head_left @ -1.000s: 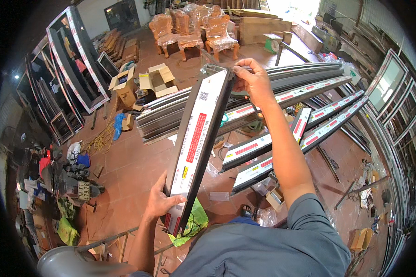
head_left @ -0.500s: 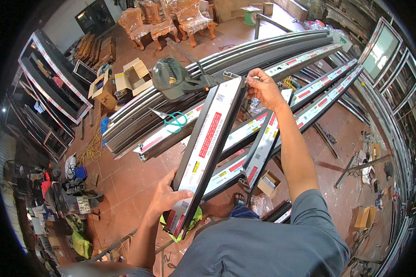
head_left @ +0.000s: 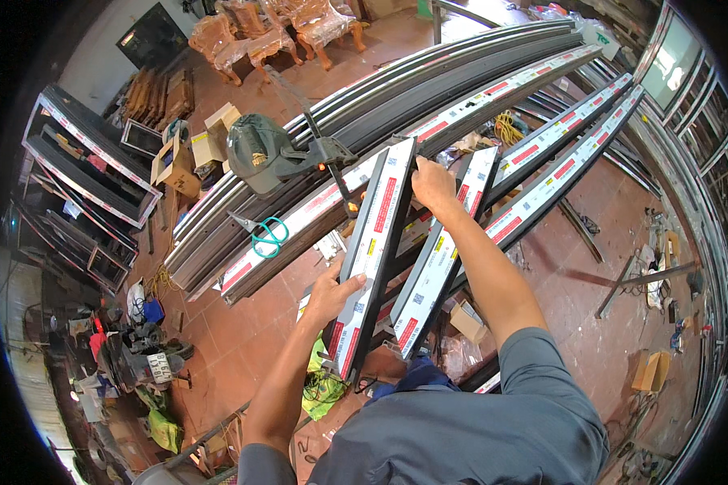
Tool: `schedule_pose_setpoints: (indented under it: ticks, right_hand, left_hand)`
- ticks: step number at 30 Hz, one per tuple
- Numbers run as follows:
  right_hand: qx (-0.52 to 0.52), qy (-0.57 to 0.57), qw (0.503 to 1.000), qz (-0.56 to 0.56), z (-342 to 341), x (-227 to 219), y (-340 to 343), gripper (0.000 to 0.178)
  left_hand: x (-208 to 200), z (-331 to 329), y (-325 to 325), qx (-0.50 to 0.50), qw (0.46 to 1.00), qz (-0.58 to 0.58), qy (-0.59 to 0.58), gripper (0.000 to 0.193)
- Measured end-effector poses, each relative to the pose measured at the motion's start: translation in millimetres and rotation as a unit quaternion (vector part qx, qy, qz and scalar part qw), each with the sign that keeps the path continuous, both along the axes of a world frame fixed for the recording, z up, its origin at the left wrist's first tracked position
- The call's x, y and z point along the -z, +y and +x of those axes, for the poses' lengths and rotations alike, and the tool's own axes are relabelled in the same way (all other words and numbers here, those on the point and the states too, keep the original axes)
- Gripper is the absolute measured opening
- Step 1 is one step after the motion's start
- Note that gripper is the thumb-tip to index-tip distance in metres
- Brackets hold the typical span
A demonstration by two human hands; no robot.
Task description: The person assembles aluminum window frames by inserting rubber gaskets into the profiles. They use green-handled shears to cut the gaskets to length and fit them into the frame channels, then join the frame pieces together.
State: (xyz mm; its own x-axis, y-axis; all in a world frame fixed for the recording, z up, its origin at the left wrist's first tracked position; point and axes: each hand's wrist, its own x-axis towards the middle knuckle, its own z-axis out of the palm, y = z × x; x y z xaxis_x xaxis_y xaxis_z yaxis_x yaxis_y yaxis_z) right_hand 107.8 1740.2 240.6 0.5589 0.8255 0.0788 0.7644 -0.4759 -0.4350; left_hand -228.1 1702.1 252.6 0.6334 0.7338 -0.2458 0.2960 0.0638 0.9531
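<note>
A short, dark aluminium profile [head_left: 372, 246], faced with white film marked in red and yellow, slants across in front of me. My left hand [head_left: 332, 296] grips its near half, the thumb lying over the white face. At the far end, my right hand [head_left: 434, 183] is closed against the right edge; its fingertips are mostly hidden. Just right of it lies a second short profile [head_left: 435, 279] with the same film and an angled end. Scissors with teal handles [head_left: 269, 237] rest on long stacked profiles [head_left: 319, 208] to the left.
A dark cap [head_left: 260, 149] sits on the stack beside a metal clamp-like bar [head_left: 332, 153]. More long filmed profiles [head_left: 566, 171] stretch away to the right. Open cardboard boxes [head_left: 178, 166] stand left, wrapped wooden chairs [head_left: 319, 24] behind. Window frames [head_left: 89, 153] lean at far left.
The held profile has come down and turned, now lying alongside the second profile. My right hand has moved from a pinch beyond its far end to a closed hold at its right edge.
</note>
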Motion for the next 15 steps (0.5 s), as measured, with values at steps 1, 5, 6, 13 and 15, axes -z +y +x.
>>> schedule_pose_setpoints:
  ticks: [1, 5, 6, 13, 15]
  right_hand:
    - [-0.016, -0.029, 0.999, 0.001, 1.7, 1.1, -4.4, 0.038]
    - [-0.048, -0.106, 0.993, 0.020, 6.8, 1.5, -22.6, 0.039]
    - [-0.053, -0.131, 0.990, 0.023, 7.6, 0.9, -26.1, 0.039]
    - [-0.089, -0.174, 0.981, -0.003, -4.2, 12.1, -52.1, 0.043]
    - [-0.105, -0.185, 0.977, -0.029, -7.2, 16.9, -56.6, 0.043]
  left_hand:
    - [5.3, 2.7, 1.5, 0.008, 1.000, -0.001, -0.004, 0.057]
    - [19.7, 8.1, -4.6, -0.006, 0.996, -0.076, -0.041, 0.056]
    - [21.6, 8.7, -6.0, 0.006, 0.997, -0.062, -0.054, 0.054]
    - [25.1, -11.1, -21.0, 0.020, 0.997, -0.078, -0.014, 0.056]
    - [22.2, -15.8, -23.5, 0.019, 0.997, -0.071, 0.004, 0.059]
